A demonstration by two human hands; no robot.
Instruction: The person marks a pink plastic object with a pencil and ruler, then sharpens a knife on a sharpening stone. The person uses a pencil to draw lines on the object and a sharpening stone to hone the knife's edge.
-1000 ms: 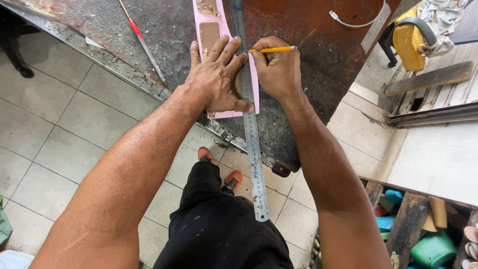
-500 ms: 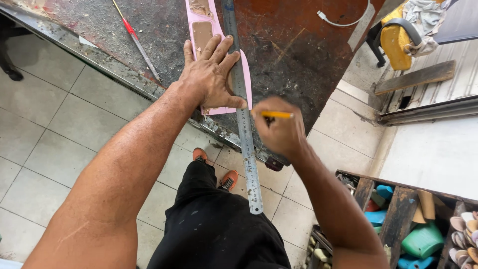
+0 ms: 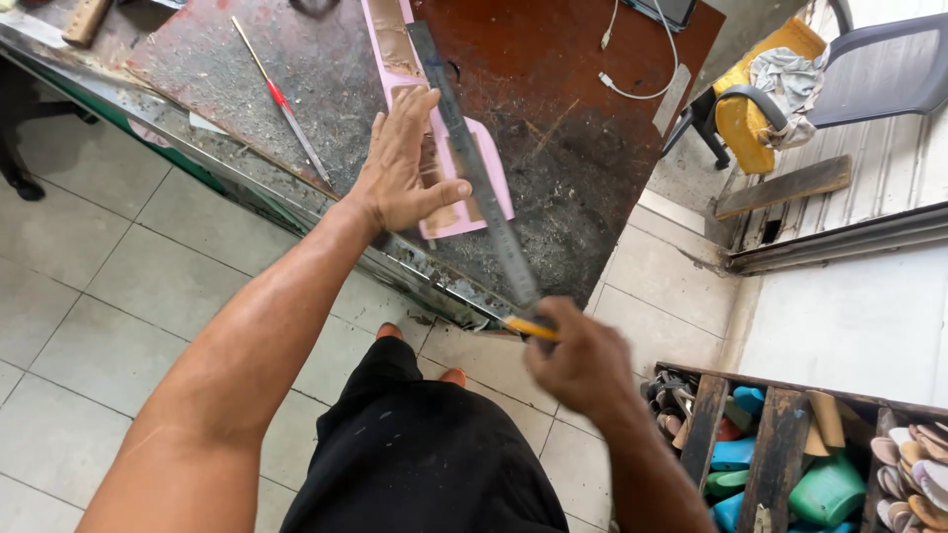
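My left hand (image 3: 403, 170) lies flat and released on the pink flat strip (image 3: 472, 202) on the bench (image 3: 583, 128); my right grip (image 3: 583, 363) clasps the long steel ruler's (image 3: 474, 168) near end and a yellow pencil (image 3: 530, 328).

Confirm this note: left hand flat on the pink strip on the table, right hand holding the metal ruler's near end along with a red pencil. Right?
Not quite. In the head view the pencil in the right hand is yellow, not red. The left hand does press the pink strip, and the right holds the metal ruler.
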